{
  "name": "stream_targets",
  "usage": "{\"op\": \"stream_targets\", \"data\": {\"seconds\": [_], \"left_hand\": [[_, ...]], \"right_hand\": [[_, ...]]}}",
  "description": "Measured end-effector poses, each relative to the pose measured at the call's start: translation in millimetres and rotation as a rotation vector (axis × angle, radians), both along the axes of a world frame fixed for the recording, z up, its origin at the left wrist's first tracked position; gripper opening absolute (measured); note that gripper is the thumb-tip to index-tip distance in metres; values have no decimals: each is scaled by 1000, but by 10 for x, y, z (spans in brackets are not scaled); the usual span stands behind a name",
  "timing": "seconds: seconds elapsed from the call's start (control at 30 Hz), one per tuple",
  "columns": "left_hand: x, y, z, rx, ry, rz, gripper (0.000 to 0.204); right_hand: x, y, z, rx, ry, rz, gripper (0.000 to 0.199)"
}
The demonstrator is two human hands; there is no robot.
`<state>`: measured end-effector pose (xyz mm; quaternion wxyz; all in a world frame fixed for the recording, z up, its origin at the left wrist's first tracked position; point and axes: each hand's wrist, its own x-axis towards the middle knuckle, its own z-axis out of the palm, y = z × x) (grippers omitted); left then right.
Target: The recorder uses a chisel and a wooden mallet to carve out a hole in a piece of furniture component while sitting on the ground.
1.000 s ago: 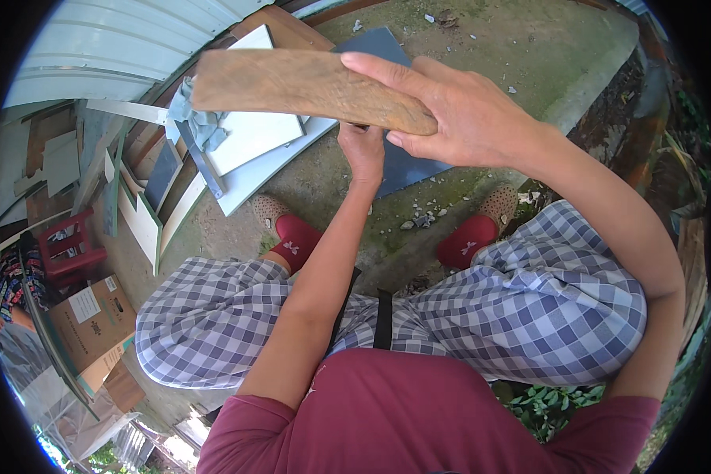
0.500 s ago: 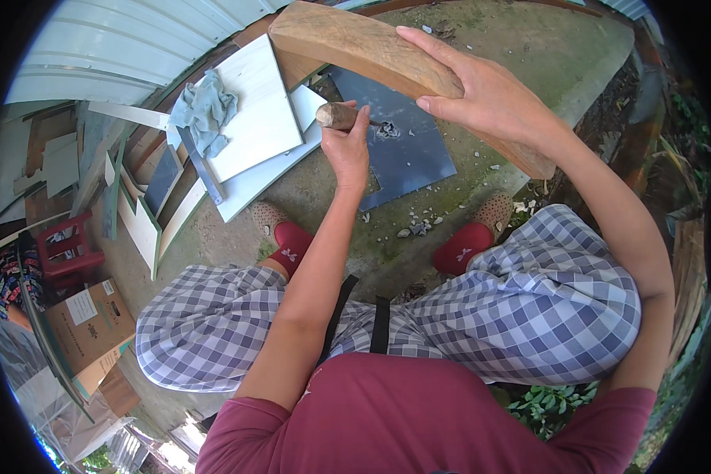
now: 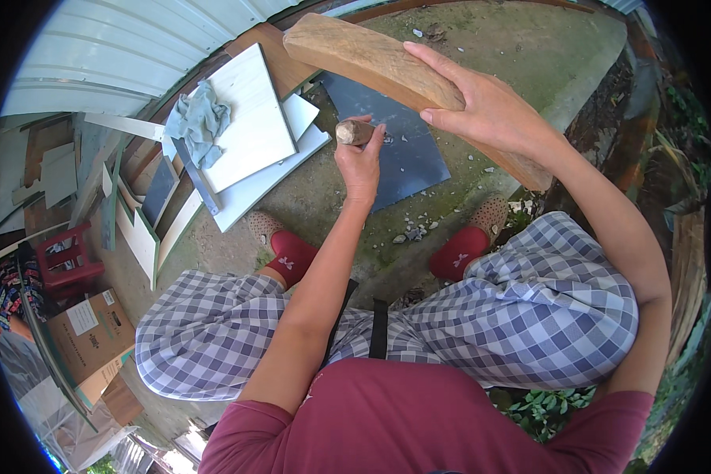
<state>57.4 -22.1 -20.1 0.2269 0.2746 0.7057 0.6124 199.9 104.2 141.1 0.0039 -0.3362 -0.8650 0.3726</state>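
My left hand (image 3: 359, 170) is closed round the wooden handle of a tool (image 3: 351, 132), its butt end turned up toward me. The tool's working end is hidden behind the hand. Beneath it on the ground lies a dark grey board (image 3: 412, 164), with a small patch of pale broken bits (image 3: 388, 137) just beside my fingers. My right hand (image 3: 494, 110) grips a long, thick wooden block (image 3: 371, 62) along its near half, thumb on the near side. The block is held up over the board, its far end reaching left past the tool handle and apart from it.
Left of the board, white panels (image 3: 253, 118) are stacked with a blue-grey cloth (image 3: 200, 122) on top. Several offcuts (image 3: 138, 237), a red plastic stool (image 3: 67, 257) and a cardboard box (image 3: 91, 332) stand farther left. Pale chips (image 3: 415, 231) lie between my red shoes (image 3: 457, 253).
My left hand has shifted a little right and toward me with the tool, whose butt now faces me more. The wooden block has moved slightly right and nearer with my right hand.
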Motion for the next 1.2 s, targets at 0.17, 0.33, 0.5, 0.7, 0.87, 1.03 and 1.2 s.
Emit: {"op": "stream_targets", "data": {"seconds": [0.17, 0.33, 0.5, 0.7, 0.87, 1.03, 1.2], "left_hand": [[-93, -17, -41, 15, 40, -91, 26], [-82, -43, -32, 17, 58, -100, 26], [-129, -54, -93, 40, 197, -118, 28], [-10, 163, -58, -8, 174, -104, 27], [216, 323, -407, -168, 444, -209, 27], [713, 440, -318, -64, 587, -459, 38], [716, 138, 137, 70, 480, -597, 36]], "right_hand": [[-4, -39, 5, -4, -18, -7, 77], [-11, -56, 28, -44, -22, -17, 77], [-33, -95, 51, 24, -5, 9, 79], [77, -196, 2, 141, 347, 103, 81], [0, -207, 44, 64, -533, 171, 83], [356, 39, 10, 189, 132, -32, 79], [629, 134, 52, 217, 269, -226, 78]]}}
